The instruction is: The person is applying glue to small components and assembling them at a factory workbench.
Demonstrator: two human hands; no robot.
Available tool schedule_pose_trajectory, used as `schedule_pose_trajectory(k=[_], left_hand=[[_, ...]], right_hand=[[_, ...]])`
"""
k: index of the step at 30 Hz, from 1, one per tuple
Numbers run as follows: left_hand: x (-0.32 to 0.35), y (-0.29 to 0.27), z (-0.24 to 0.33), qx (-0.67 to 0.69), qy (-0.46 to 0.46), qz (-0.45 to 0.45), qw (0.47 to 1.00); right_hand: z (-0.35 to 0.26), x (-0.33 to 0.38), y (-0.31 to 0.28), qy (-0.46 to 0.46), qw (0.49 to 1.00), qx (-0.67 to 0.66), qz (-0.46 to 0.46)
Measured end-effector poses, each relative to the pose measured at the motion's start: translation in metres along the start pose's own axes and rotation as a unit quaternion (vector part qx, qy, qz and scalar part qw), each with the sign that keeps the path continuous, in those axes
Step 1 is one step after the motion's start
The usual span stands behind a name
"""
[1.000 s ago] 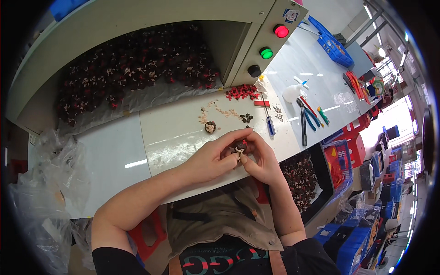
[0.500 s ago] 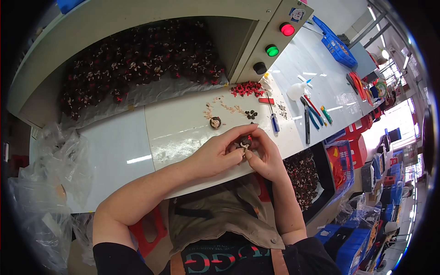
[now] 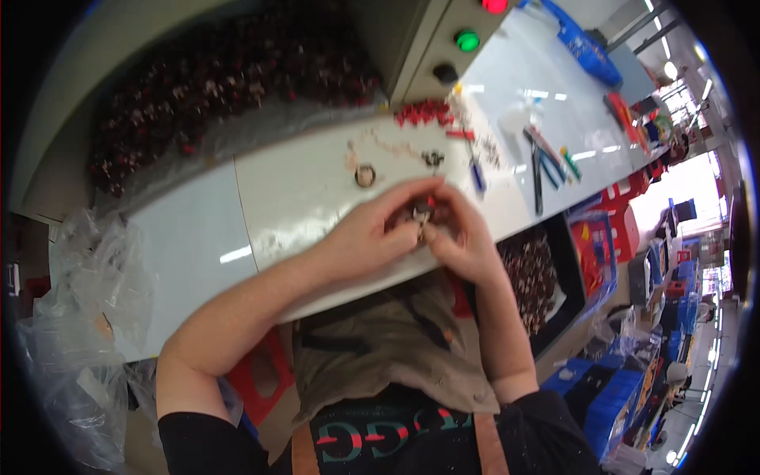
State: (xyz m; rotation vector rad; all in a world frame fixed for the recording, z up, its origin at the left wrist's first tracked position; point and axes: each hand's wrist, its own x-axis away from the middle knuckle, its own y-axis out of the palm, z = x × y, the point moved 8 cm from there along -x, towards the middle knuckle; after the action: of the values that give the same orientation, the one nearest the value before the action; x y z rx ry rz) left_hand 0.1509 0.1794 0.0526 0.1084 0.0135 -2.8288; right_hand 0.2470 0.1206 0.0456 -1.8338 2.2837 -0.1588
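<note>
So both hands are pinched around one tiny dark brown piece (image 3: 423, 210) with pale and red bits on it, right over the table's near edge. Left hand (image 3: 372, 237) has it from the left, right hand (image 3: 463, 241) from the right, thumbs almost meeting. Too blurry to tell what each fingertip presses. My worry: squeeze unevenly and a pale bit could shift, or the piece could pop out and drop off the edge. Farther out, a similar round piece (image 3: 365, 176) sits left of some black beads (image 3: 433, 158); an elbow bump could scatter those.
</note>
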Motion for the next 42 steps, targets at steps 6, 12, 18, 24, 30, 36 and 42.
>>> schedule_pose_trajectory(k=[6,12,18,24,30,36,42], left_hand=[[0.0011,0.0013,0.0002,0.077,-0.009,-0.006,0.997],[0.0006,0.0011,0.0028,0.072,0.008,-0.002,0.997],[0.0013,0.0001,-0.0007,0.058,-0.015,-0.003,0.998],[0.0010,0.0004,-0.0007,0.067,-0.010,-0.002,0.998],[0.0010,0.0003,-0.0014,0.064,-0.004,-0.004,0.998],[0.0010,0.0003,-0.0008,0.076,0.004,0.000,0.997],[0.0012,-0.0001,0.0020,0.052,0.018,0.004,0.999]], right_hand=[[-0.0001,-0.0014,0.0019,-0.015,1.000,-0.016,-0.018],[0.0003,-0.0025,0.0017,-0.019,0.999,-0.039,0.002],[-0.0009,-0.0026,0.0008,-0.023,0.999,-0.035,0.005],[0.0004,-0.0010,0.0027,0.009,1.000,-0.025,-0.017],[-0.0028,-0.0034,0.0007,-0.029,0.999,-0.015,0.008],[0.0002,-0.0012,0.0027,0.005,0.999,-0.027,-0.021],[-0.0013,-0.0028,0.0009,-0.021,0.999,-0.031,0.014]])
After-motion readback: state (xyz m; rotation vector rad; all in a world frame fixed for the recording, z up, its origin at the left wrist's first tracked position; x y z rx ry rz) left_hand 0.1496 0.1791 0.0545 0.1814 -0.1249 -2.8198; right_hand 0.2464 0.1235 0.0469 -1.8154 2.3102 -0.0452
